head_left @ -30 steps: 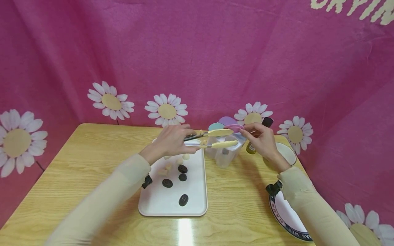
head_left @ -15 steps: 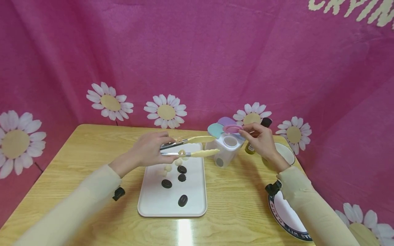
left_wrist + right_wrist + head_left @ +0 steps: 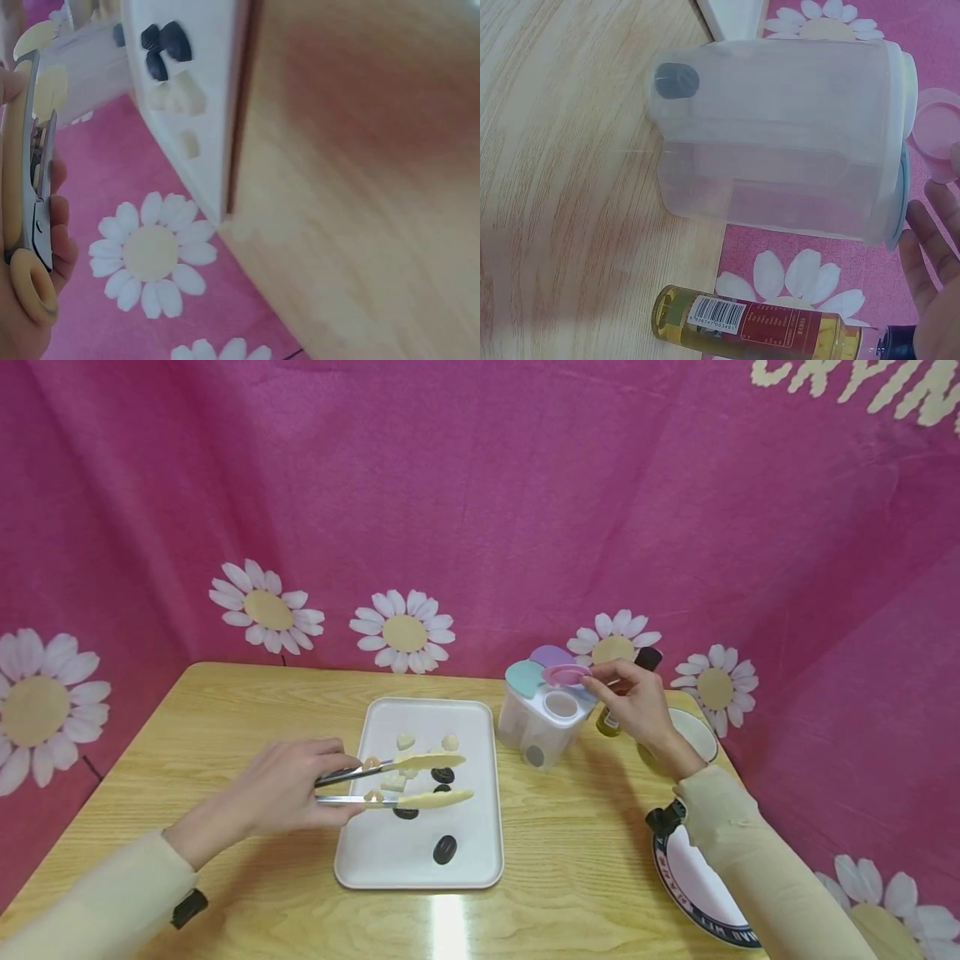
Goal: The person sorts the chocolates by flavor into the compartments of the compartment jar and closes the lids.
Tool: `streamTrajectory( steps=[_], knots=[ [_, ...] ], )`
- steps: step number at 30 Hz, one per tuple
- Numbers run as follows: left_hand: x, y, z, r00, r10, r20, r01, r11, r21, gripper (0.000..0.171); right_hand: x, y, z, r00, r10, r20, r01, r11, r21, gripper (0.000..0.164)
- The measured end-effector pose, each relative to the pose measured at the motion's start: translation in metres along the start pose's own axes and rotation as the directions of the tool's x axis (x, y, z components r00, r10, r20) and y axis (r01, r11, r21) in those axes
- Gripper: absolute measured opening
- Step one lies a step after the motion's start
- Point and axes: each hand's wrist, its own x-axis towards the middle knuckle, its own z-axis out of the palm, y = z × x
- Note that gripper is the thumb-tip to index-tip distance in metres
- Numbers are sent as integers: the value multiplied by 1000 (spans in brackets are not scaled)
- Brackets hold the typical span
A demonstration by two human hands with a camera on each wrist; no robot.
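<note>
"What's on the table (image 3: 225, 727)?"

"A white tray (image 3: 375, 864), and a clear tub (image 3: 553, 742) standing just beside its right edge."

"And the tongs (image 3: 423, 799)?"

"Gripped in the left hand (image 3: 281, 789), arms spread apart, out over the tray. They seem to hang above it with nothing between the tips."

"The other hand?"

"The right hand (image 3: 637, 702) pinches the pink lid (image 3: 566, 675) by its edge, tipped up, so the tub's front hole (image 3: 561, 703) is bare."

"How would you work it?"

"Leave that lid tipped well back and steady the tub through it, gently. Then bring the tongs down astride one piece, squeezing softly; smooth rounded shapes could slip."

"Which one?"

"The lone dark chocolate (image 3: 445, 849) near the front edge looks easiest. The pale pieces (image 3: 406, 741) lie farther back, some partly behind the tongs. One dark piece (image 3: 534, 756) shows low inside the tub."
</note>
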Motion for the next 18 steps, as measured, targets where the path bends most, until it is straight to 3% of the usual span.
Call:
streamTrajectory(
  steps=[5,11,18],
  knots=[
    [-21,1,5,998,59,-17,-59,998,4,40,-1,-1,0,1000,6,0,-6,1000,5,19],
    [-37,3,19,987,146,-66,-146,989,11,39,-2,0,0,1000,10,6,-10,1000,-3,18],
    [-47,6,32,990,134,-50,-133,991,28,39,-2,3,0,1000,0,10,0,1000,-11,18]
  ],
)
